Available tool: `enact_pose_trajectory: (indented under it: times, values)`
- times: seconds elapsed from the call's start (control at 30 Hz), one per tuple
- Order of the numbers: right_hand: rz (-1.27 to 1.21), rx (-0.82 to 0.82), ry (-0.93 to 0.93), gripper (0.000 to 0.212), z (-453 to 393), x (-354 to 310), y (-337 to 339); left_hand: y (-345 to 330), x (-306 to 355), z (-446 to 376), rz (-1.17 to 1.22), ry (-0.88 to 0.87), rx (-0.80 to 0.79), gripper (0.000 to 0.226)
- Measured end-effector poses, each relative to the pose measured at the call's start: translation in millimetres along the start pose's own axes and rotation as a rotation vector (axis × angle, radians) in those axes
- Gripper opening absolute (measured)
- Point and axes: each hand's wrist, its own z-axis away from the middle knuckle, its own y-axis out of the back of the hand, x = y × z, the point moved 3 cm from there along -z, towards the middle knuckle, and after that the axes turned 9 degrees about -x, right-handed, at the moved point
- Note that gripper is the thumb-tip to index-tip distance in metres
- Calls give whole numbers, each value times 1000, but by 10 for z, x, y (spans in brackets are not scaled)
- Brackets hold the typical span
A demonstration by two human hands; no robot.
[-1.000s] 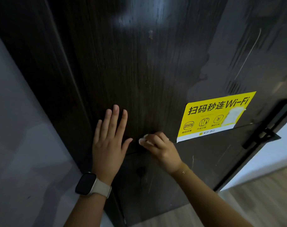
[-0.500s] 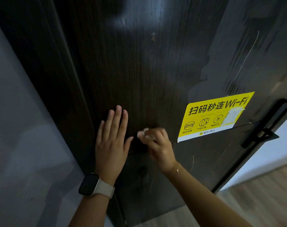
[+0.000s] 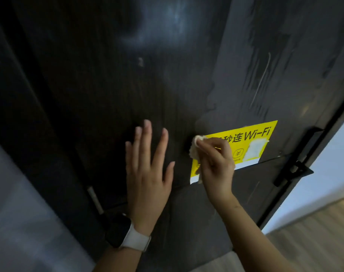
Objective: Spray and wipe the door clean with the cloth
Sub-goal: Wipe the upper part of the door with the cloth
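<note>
At the far left a pale wall (image 3: 20, 222) is seen beside the dark door (image 3: 100, 79). The left hand (image 3: 147, 173) is laid flat on the door, fingers straight, nothing held. Just to its right, the cloth (image 3: 194, 149) is bunched in the curled fingers of the right hand (image 3: 216, 165) and pressed over the left part of the yellow sticker (image 3: 251, 142). Dull streaks are visible on the upper right of the door, so wiping is judged to be under way, with much of the surface left. No spray bottle is seen. The handle (image 3: 296, 165) is untouched.
</note>
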Motion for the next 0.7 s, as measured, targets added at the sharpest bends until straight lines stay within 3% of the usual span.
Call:
enact_pose_trajectory:
  times: [0.17, 0.3, 0.5, 0.7]
  values:
    - [42, 6, 89, 23, -224, 246, 115, -280, 434, -454, -88, -127, -51, 85]
    - [61, 114, 28, 21, -358, 623, 436, -502, 549, -628, -199, -42, -67, 102]
    - [-23, 389, -248, 8, -527, 1310, 1069, -667, 564, -681, -314, 43, -25, 115]
    - [-78, 386, -235, 17, -490, 1225, 913, -689, 575, -708, -356, 81, -18, 120]
